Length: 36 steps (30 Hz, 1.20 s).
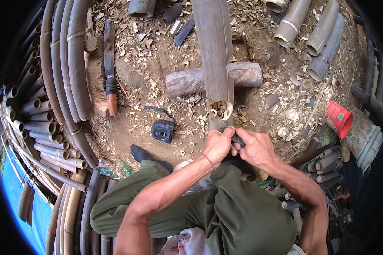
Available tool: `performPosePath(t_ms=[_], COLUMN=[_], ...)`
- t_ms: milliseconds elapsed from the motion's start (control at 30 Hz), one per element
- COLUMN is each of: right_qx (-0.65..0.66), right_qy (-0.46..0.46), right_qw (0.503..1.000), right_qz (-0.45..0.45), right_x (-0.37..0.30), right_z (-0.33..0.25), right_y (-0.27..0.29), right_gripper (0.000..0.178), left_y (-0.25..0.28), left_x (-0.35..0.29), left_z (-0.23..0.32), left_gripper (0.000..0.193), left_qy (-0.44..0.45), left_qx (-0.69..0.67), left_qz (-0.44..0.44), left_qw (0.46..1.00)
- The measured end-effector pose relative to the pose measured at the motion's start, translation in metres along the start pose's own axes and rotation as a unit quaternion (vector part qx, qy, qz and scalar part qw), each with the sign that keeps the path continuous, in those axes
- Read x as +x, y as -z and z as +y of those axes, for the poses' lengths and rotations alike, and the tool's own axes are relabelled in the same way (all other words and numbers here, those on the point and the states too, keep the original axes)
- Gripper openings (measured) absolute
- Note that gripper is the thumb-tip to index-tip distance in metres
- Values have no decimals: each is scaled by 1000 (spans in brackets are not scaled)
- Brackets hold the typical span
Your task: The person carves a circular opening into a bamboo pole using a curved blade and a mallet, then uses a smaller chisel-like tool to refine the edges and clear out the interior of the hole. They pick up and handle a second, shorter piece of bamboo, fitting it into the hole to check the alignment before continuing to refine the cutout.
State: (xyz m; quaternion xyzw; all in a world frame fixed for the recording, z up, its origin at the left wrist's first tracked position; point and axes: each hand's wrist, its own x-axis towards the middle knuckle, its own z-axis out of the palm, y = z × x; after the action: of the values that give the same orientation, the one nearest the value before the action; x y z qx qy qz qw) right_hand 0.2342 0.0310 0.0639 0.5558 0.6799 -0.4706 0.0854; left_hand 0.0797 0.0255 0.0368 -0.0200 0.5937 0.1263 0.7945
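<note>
A thick grey-brown bamboo pole [217, 51] runs away from me and rests across a short log [185, 81]. Near its close end an opening is cut into it, with pale curled shavings [220, 109] inside. At that end, my left hand [218, 146] is closed, its thumb pressed toward a short dark tool [238, 140]. My right hand [256, 148] wraps around the same tool from the other side. Most of the tool is hidden by the fingers, so its exact kind does not show. Both hands are just above my bent knee.
A tape measure [162, 130] lies on the chip-strewn ground to the left. Beyond it is a large knife [110, 68] with a wooden handle. Bamboo poles [78, 59] line the left side. Cut bamboo pieces [292, 23] and a red container [339, 120] are on the right.
</note>
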Motion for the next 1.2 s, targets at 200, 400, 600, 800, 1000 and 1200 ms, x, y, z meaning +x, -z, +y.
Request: performPosePath(t_ms=[200, 400, 600, 800, 1000, 1200], right_qx=[243, 286, -255, -203, 119, -142], right_qy=[-103, -16, 85, 100, 11, 54], right_qw=[960, 957, 951, 949, 989, 975], right_qz=[91, 36, -151, -219, -83, -160], right_x=[7, 1, -2, 20, -4, 3], right_z=[-41, -32, -20, -22, -31, -35], right_y=[-74, -42, 72, 82, -4, 67], right_gripper=[25, 54, 38, 38, 45, 49], left_y=[39, 40, -9, -14, 24, 1], left_x=[7, 13, 10, 11, -14, -18], left_z=[44, 25, -23, -31, -10, -2], left_gripper=[52, 47, 49, 47, 34, 43], left_qy=[-84, -234, -54, -12, -127, -68], left_qx=[416, 406, -190, -286, 71, -91], left_qz=[-10, 58, -215, -188, 30, -99], left_qw=[905, 882, 956, 939, 989, 989])
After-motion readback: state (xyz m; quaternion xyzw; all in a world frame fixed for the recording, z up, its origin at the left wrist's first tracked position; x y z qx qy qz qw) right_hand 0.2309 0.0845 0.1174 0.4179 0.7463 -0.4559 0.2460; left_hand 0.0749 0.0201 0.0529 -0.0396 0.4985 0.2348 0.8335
